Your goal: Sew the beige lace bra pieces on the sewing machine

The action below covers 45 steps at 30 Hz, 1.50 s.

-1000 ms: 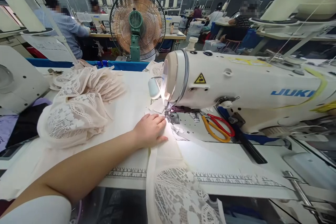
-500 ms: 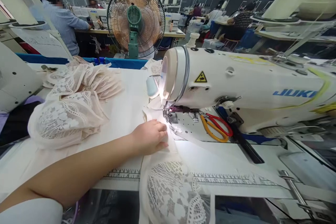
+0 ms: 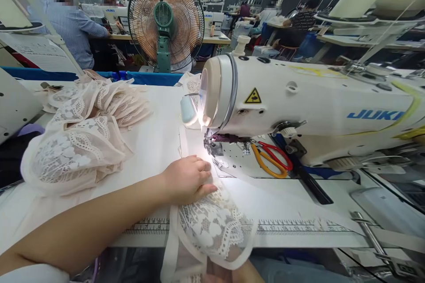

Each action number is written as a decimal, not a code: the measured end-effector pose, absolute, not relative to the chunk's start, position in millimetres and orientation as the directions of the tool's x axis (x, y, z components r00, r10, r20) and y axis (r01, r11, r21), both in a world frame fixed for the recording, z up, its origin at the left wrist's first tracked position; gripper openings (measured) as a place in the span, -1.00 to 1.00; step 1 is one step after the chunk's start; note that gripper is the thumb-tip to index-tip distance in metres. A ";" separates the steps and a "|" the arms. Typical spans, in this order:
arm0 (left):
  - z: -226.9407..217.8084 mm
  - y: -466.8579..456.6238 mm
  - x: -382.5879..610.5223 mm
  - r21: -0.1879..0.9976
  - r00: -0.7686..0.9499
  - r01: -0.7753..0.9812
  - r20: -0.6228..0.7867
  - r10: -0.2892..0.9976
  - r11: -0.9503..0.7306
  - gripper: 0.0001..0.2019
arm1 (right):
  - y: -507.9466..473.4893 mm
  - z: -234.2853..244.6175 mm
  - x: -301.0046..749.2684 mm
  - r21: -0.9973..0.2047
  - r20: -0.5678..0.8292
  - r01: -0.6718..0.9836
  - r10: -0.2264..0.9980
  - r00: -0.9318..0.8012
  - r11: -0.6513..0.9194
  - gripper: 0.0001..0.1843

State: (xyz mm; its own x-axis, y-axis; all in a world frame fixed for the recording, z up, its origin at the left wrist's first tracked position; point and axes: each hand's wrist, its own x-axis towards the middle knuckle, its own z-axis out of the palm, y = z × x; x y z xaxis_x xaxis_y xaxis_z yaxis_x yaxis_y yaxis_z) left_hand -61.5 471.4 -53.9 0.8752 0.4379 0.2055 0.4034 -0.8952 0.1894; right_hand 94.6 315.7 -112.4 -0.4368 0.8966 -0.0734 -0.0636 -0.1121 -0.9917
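My left hand [image 3: 188, 177] rests on the table just in front of the needle and presser foot [image 3: 212, 148] of the white JUKI sewing machine [image 3: 299, 106]. Its fingers are bent and pressed together on the top of a cream lace piece [image 3: 209, 225], which hangs over the table's front edge. Under the lace, at the bottom edge, a skin-coloured patch [image 3: 232, 276] may be my right hand; no fingers show there.
A heap of lace pieces [image 3: 83, 137] lies at the left. Orange and red scissors [image 3: 270, 159] lie on the machine bed. A ruler strip [image 3: 292, 226] runs along the table front. A green fan [image 3: 165, 22] stands behind. Other people sit at machines beyond.
My left hand has drawn back a little from the presser foot. The patterned part of the lace piece has come up over the table edge to my fingers and now bunches there.
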 end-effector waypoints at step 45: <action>-58.2 486.0 -74.5 0.096 0.894 0.402 0.171 0.413 -0.910 -0.45 | 365.8 -45.6 139.0 -0.631 0.253 0.631 0.889 -0.381 0.450 -0.78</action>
State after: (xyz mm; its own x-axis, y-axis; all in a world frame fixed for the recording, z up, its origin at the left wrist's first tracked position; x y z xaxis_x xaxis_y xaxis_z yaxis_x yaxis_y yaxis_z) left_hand -74.5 486.0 -58.2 0.8943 0.4133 0.1713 0.4024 -0.9104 0.0959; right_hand 139.0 365.8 -45.6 -0.3811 0.8891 0.2533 0.6313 0.4505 -0.6313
